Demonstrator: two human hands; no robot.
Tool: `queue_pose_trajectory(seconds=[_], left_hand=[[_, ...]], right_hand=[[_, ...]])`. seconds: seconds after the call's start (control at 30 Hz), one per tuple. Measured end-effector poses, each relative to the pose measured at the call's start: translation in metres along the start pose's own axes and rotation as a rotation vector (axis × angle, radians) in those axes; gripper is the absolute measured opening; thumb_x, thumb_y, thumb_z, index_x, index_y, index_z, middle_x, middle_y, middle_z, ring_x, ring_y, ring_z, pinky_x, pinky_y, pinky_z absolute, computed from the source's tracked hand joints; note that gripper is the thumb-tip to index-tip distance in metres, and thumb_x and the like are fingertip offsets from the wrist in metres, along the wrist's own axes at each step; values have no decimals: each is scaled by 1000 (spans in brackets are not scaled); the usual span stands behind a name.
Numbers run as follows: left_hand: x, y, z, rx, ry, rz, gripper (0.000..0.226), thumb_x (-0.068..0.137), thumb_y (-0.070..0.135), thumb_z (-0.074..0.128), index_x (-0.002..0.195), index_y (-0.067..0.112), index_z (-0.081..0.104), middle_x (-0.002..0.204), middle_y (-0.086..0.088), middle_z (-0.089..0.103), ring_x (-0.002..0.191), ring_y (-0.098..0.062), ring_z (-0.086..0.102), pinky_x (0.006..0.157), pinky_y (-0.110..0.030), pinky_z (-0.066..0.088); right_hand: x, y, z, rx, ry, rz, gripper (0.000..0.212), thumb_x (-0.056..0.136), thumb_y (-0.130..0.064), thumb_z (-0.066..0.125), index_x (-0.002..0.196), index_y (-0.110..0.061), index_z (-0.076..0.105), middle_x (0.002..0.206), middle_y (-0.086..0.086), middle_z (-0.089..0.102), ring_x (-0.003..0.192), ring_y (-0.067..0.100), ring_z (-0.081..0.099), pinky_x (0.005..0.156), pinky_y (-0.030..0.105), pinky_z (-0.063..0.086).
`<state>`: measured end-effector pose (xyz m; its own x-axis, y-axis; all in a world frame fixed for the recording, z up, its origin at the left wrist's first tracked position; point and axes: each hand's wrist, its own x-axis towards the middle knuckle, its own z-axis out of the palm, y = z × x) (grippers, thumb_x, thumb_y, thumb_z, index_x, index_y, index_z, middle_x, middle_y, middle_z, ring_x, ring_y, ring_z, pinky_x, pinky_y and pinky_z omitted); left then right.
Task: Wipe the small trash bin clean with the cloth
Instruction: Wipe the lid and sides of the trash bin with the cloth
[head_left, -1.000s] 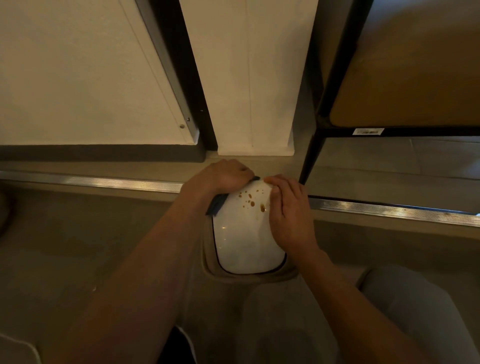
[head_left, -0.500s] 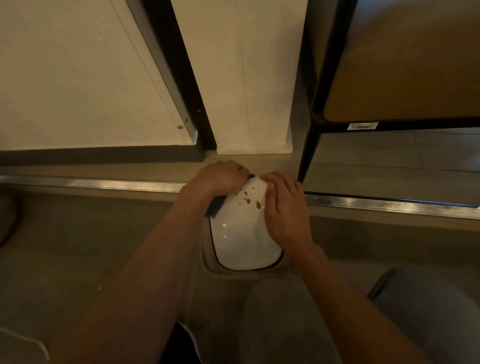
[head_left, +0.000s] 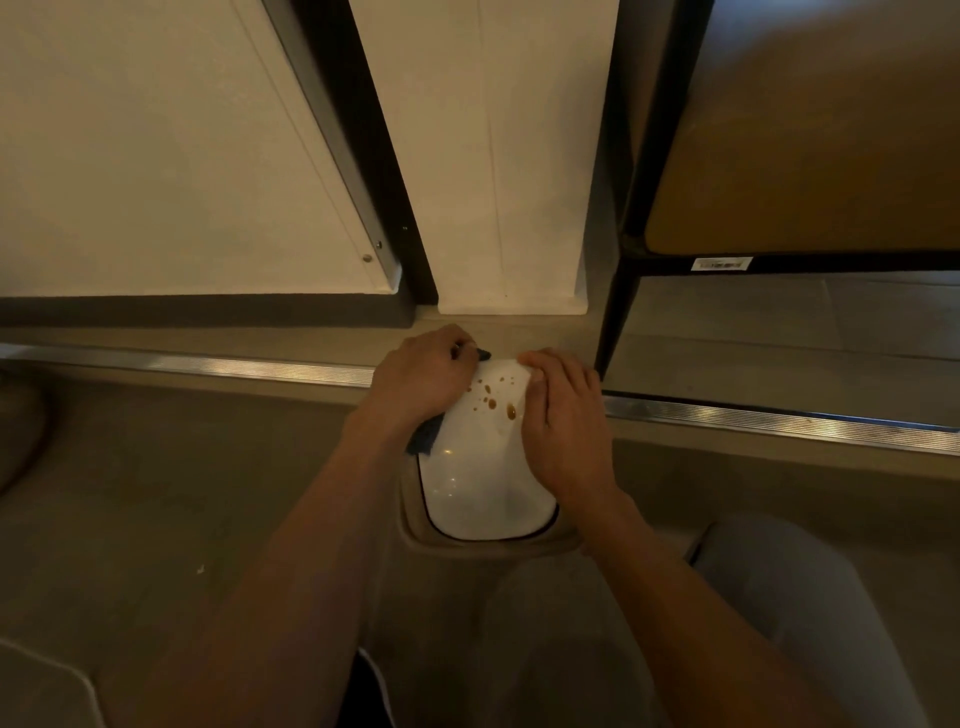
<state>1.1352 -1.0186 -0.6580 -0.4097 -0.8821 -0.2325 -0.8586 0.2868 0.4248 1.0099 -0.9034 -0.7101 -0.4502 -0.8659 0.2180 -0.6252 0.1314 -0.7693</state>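
A small trash bin (head_left: 480, 483) with a glossy white lid and a beige body stands on the floor below me. Brown drips (head_left: 491, 399) spot the far part of the lid. My left hand (head_left: 423, 376) is closed on a dark blue cloth (head_left: 425, 440) and presses it against the lid's far left edge; bits of cloth poke out at the fingertips and under the wrist. My right hand (head_left: 563, 415) lies flat on the lid's right side, fingers curled over the far edge, steadying the bin.
A metal floor strip (head_left: 779, 421) runs left to right just behind the bin. Beyond it rise a white wall panel (head_left: 509, 182) and a dark door frame (head_left: 374, 171). A black-framed shelf unit (head_left: 623, 291) stands at the right. My grey-clad knee (head_left: 779, 597) is beside the bin.
Both hands keep nearly the same places on the lid. The view has shifted slightly, and the brown drips look the same.
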Motion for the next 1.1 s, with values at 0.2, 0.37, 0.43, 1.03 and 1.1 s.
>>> queue_pose_trajectory(seconds=[0.2,0.37,0.43,1.03,1.1], left_hand=[[-52,-39,6,-419,190,166,29,103,37,49,128,36,63,130,14,55,119,-2,50,100,-17,36],[-20,-17,3,-274,90,-73,35,103,46,38,121,33,66,115,3,59,103,-14,51,87,-30,40],[-11,-8,7,-93,99,-45,38,103,44,34,120,32,66,113,-1,60,102,-18,48,89,-36,37],[-24,-10,14,-354,197,-186,34,104,39,37,120,31,65,115,1,64,103,-18,57,87,-34,44],[-31,-7,21,-217,288,-120,35,105,39,35,125,31,62,121,0,60,108,-19,57,87,-33,42]], right_hand=[[0,1,1,1,-12,-23,44,101,-36,25,123,-18,58,129,1,55,122,18,43,107,32,35],[1,2,-1,8,-16,-13,43,100,-37,25,124,-19,58,130,0,54,124,18,43,108,35,36],[1,2,0,12,-11,-13,46,100,-38,24,124,-19,58,129,1,54,123,18,44,109,33,35],[1,3,0,19,-24,-18,47,99,-38,23,124,-19,57,130,1,53,123,18,43,108,32,35],[1,3,0,25,-24,-14,48,99,-39,22,124,-18,57,130,1,54,123,19,44,108,35,37]])
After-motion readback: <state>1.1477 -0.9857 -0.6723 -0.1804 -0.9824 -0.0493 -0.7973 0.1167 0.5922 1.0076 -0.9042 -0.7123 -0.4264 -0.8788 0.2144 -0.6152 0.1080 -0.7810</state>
